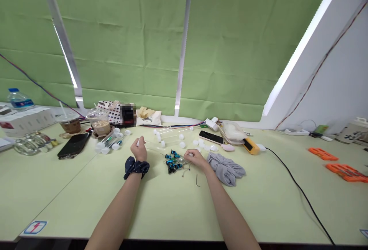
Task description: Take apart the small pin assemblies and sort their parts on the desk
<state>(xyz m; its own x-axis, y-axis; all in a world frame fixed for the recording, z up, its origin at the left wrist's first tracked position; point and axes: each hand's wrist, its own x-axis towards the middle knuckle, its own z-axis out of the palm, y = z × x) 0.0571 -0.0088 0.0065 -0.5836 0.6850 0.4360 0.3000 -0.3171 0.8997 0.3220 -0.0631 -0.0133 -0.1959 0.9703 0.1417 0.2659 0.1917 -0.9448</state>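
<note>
Currently, a pile of blue and black parts (174,162) is lying on the pale table (166,211) between the two hands, thin wiry bits spreading out at its right side. The left hand (139,149), left of the pile, is grasping one end of a clear tube (153,146) in curled fingers, the tube pointing right, toward the far edge of the pile. The right hand (197,157) is resting at the right edge of the pile, fingertips drawn together; I cannot tell whether they are pinching a small piece. A dark scrunchie (136,167) is circling the left wrist. Nearer than the right hand, an L-shaped hex key (197,181) is lying bare, and a crumpled grey cloth (225,169) is sitting just right of the right forearm. Beyond the pile, capped tubes (170,138) are lying scattered, with loose white caps (207,147) sitting to their right, close to a phone (211,137). Farther right, a yellow device (251,146) is leaning over a tray's edge, and well apart, orange holders (346,172) are lying flat. On the left, a bunch of tubes (110,142) is sitting near a black device (74,145) and two drink cups (100,124). At the far side, green blinds (230,43) are hanging behind everything.
</note>
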